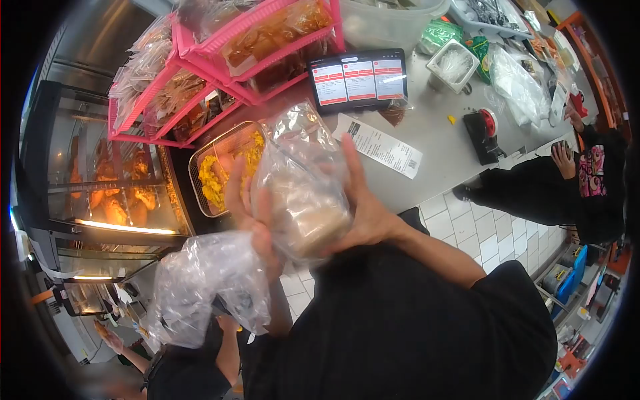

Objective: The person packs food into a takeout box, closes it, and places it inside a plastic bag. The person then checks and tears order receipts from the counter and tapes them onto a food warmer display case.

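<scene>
Filled bag (308, 200) held between left hand (257, 223) and right hand (369, 219), fingers spread; its long axis pointed toward desk (440, 150).

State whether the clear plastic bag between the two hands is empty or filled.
Filled, at least partly: a tan, blocky item shows through the clear plastic bag, between the left hand and right hand. Exact contents unclear.
</scene>
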Demonstrator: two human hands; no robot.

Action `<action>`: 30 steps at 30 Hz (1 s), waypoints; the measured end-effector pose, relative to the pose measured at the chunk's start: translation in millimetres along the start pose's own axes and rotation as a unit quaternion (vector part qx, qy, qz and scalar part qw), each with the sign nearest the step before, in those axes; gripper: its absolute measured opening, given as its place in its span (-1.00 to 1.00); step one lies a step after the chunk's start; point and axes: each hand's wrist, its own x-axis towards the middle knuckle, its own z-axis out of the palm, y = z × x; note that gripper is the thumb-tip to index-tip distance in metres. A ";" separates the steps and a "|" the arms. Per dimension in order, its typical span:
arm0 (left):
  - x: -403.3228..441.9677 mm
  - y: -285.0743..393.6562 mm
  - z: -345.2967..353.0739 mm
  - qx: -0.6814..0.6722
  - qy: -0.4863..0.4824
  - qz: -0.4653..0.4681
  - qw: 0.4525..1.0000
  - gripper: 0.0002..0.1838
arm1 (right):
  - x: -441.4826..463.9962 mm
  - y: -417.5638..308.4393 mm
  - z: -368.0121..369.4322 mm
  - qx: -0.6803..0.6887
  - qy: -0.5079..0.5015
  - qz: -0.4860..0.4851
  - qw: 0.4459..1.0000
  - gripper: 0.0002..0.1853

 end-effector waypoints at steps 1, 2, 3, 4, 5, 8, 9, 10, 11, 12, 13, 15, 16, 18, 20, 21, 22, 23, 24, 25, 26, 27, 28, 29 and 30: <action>0.1 -0.2 -3.9 -0.011 -0.016 -0.020 1.000 -0.37 | -1.4 4.9 -0.4 -0.093 0.028 -0.074 0.993 0.29; 0.4 -0.4 -7.8 -0.022 -0.032 -0.041 0.998 -0.31 | -2.8 9.7 -0.8 -0.181 0.069 -0.140 0.971 0.25; -6.1 -5.5 -4.4 -0.099 0.011 -0.161 0.982 -0.28 | -0.2 7.0 -9.9 -0.293 0.021 -0.230 0.928 0.08; -11.7 -4.8 -2.5 -0.189 0.026 -0.224 0.956 -0.24 | -1.1 6.9 -8.2 -0.315 0.015 -0.251 0.915 -0.09; -16.5 -3.4 -0.3 -0.275 0.053 -0.283 0.917 -0.20 | -2.0 6.9 -6.6 -0.336 0.010 -0.271 0.902 -0.25; -52.7 -3.8 -10.4 -0.458 0.064 -0.305 0.833 -0.17 | -0.9 26.1 -6.1 -0.362 -0.019 -0.433 0.825 -0.54; -58.1 -10.0 -8.8 -0.515 0.114 -0.306 0.792 -0.18 | -1.4 27.6 -5.0 -0.367 -0.018 -0.432 0.823 -0.54; -61.4 -15.7 -8.1 -0.520 0.109 -0.306 0.790 -0.18 | -3.9 28.3 -2.7 -0.394 -0.032 -0.425 0.814 -0.51; -64.1 -20.5 -7.7 -0.557 0.104 -0.293 0.770 -0.19 | -5.4 29.0 -1.4 -0.419 -0.046 -0.417 0.805 -0.48; -64.7 -23.7 -7.3 -0.593 0.100 -0.278 0.749 -0.20 | -4.6 29.6 -1.3 -0.424 -0.046 -0.416 0.803 -0.48; -65.2 -26.5 -7.6 -0.627 0.096 -0.263 0.727 -0.21 | -3.2 30.4 -0.9 -0.414 -0.066 -0.425 0.802 -0.50; -67.7 -33.4 -9.3 -0.691 0.091 -0.231 0.679 -0.23 | -2.0 36.3 -1.0 -0.406 -0.088 -0.434 0.800 -0.53; -71.0 -38.2 -11.4 -0.720 0.089 -0.214 0.654 -0.24 | -2.0 43.3 -1.2 -0.375 -0.082 -0.419 0.823 -0.56; -95.1 -71.3 -15.7 -0.585 0.112 -0.221 0.772 -0.27 | -0.6 51.4 -4.4 -0.339 -0.081 -0.407 0.844 -0.60; -96.2 -75.7 -20.8 -0.425 0.136 -0.222 0.867 -0.30 | -1.3 52.6 -18.1 -0.363 -0.113 -0.327 0.865 -0.62; -85.7 -64.6 -21.1 -0.234 0.071 -0.196 0.950 -0.33 | -4.8 54.3 -30.0 -0.388 -0.120 -0.258 0.877 -0.62; -90.0 -69.6 -22.2 -0.117 0.004 -0.169 0.979 -0.34 | -8.4 53.5 -44.3 -0.411 -0.124 -0.186 0.884 -0.61; -94.2 -74.7 -23.3 0.012 -0.055 -0.128 0.990 -0.36 | -9.8 45.3 -58.5 -0.390 -0.064 -0.007 0.919 -0.53; -98.6 -79.9 -24.3 0.128 -0.100 -0.075 0.984 -0.37 | -1.3 36.0 -68.2 -0.366 0.010 0.118 0.923 -0.44; -109.6 -81.5 -9.3 -0.183 0.002 -0.238 0.954 -0.39 | 7.4 26.7 -78.0 -0.328 0.093 0.235 0.910 -0.35; -115.2 -80.6 1.5 -0.470 0.103 -0.369 0.795 -0.41 | 20.4 20.0 -89.3 -0.298 0.188 0.293 0.889 -0.24; -112.7 -80.4 6.4 -0.359 0.042 -0.412 0.836 -0.48 | 26.5 35.7 -112.9 -0.422 0.170 0.255 0.853 -0.15; -113.6 -77.8 14.2 -0.360 0.036 -0.411 0.837 -0.48 | 31.6 54.8 -137.3 -0.539 0.151 0.212 0.801 -0.07; -116.8 -73.2 23.1 -0.330 0.019 -0.391 0.859 -0.50 | 43.7 60.6 -150.1 -0.538 0.159 0.210 0.801 -0.07; -119.5 -69.4 30.4 -0.300 0.004 -0.369 0.880 -0.51 | 58.6 64.5 -158.6 -0.530 0.159 0.231 0.800 -0.05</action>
